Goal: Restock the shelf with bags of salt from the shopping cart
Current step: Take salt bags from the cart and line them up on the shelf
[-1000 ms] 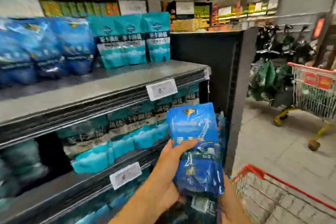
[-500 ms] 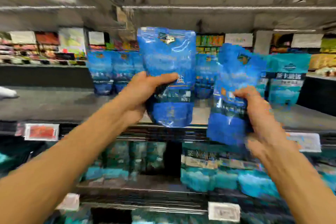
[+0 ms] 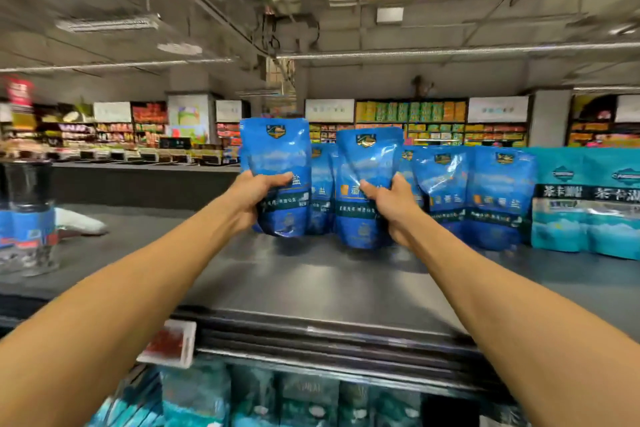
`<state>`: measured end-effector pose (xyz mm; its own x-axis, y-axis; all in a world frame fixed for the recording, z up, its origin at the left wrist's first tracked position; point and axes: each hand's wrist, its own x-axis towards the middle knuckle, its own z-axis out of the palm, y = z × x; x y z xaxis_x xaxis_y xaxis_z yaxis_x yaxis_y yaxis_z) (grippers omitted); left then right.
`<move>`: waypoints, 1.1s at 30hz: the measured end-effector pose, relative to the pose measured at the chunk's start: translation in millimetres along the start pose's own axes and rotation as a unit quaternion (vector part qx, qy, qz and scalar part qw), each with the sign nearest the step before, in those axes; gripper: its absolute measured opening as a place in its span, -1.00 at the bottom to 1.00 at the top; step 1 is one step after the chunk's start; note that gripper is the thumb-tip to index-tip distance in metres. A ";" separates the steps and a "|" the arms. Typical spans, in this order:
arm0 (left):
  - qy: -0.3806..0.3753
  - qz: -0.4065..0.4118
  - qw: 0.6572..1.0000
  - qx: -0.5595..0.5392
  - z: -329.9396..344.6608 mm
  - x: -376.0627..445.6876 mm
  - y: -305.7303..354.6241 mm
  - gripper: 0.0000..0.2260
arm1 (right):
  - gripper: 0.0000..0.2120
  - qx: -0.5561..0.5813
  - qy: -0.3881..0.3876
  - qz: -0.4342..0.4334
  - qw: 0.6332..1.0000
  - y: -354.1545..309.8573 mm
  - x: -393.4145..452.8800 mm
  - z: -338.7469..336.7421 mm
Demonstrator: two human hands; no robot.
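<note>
Grey metal top shelf [image 3: 311, 284] in a supermarket: left hand [image 3: 254, 192] and right hand [image 3: 391, 204] each grip an upright glossy blue plastic salt bag [image 3: 277, 156] [image 3: 367, 163], placing them beside stocked blue bags [image 3: 474, 194]. Next, probably set down and release.

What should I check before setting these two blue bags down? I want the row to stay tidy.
1. Left hand grips the left bag: ok.
2. Right hand grips the right bag: ok.
3. Both bags upright, labels facing out: ok.
4. Bare shelf in front of the blue row: ok.
5. Bags match the blue row, not the teal bags: ok.
6. Bag bottoms resting on the shelf: cannot tell.
</note>
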<state>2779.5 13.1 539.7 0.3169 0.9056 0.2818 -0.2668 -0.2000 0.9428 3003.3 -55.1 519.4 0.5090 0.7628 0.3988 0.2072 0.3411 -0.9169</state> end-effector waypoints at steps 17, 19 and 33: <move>0.012 -0.091 0.919 0.384 -95.9 61.0 -28.6 -0.56 | -0.37 -0.398 -0.115 0.055 0.909 16.8 9.6 54.7; 0.006 -0.088 0.924 0.372 -96.4 67.4 -30.7 -0.62 | -0.44 -0.412 -0.085 0.043 0.906 16.3 10.7 67.2; -0.033 -0.057 0.925 0.375 -87.9 57.8 -37.9 -0.60 | -0.46 -0.407 -0.112 0.058 0.905 18.7 4.0 87.2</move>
<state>2728.0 105.9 504.6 0.3646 0.9173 0.1598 0.4701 -0.3295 0.8188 2936.4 2.3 505.2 0.4026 0.8912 0.2090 0.7563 -0.1952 -0.6245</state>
